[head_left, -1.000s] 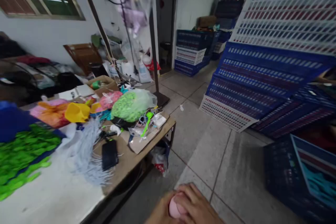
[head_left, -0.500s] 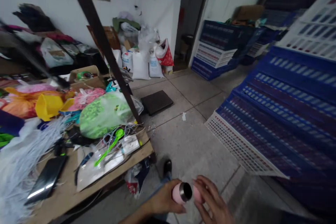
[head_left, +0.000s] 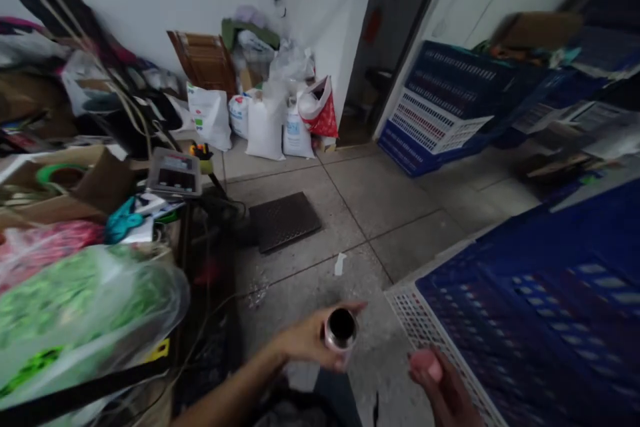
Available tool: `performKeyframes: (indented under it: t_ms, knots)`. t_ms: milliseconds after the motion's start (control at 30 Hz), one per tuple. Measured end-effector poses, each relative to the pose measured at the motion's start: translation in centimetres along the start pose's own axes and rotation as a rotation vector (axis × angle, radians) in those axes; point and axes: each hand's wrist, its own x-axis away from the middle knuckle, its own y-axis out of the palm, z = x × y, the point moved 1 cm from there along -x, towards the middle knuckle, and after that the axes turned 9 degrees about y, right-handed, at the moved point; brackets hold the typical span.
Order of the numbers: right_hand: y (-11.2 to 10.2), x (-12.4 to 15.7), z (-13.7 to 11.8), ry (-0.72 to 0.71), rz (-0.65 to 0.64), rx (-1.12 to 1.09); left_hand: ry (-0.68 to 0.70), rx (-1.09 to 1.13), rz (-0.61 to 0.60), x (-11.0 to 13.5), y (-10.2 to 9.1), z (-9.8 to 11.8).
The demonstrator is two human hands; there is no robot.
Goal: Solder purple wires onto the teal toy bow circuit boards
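In the lower middle, my left hand point(head_left: 311, 339) is wrapped round a pink metal-rimmed flask point(head_left: 345, 340). Its mouth is uncovered and points up toward me; the inside looks dark. To the right and a little lower, the fingers of my right hand point(head_left: 447, 390) close on a small pink cap point(head_left: 427, 365). Flask and cap are well apart. Both are held in the air above the tiled floor point(head_left: 370, 347). Motion slightly smears the right hand.
Stacked blue crates point(head_left: 500, 293) with a white bottom one rise at my right. A cluttered table at left bears a bag of green pieces point(head_left: 110, 300) and a cardboard box point(head_left: 95, 180). Ahead are a dark mat point(head_left: 285, 220), white sacks point(head_left: 265, 127) and more crates point(head_left: 435, 107) beside a doorway.
The view has moved forward past the table's near corner. My right hand has drawn away to the right with the cap, widening the gap to the flask, which now tilts its mouth upward.
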Motion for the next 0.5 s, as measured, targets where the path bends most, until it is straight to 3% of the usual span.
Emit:
performKeyframes:
  t_ms: [33, 100, 233, 400, 500]
  knots:
    - [0.1, -3.2, -0.7, 0.050, -0.017, -0.024, 0.058, -0.127, -0.027, -2.7, -1.8, 0.9]
    - [1.0, -9.9, -2.7, 0.136, -0.056, -0.092, 0.118, -0.380, 0.045, -8.0, -5.6, 2.5]
    - [5.5, -22.8, -9.9, 0.211, -0.181, -0.273, 0.163, -0.575, 0.106, -16.8, -11.8, 4.2]
    - [15.8, -36.1, -22.2, 0.108, -0.400, -0.531, 0.125, -0.613, 0.216, -25.1, -18.5, 3.9]
    - [23.4, -42.3, -27.1, 0.061, -0.624, -0.592, 0.185, -0.509, 0.236, -29.7, -23.4, 2.8]
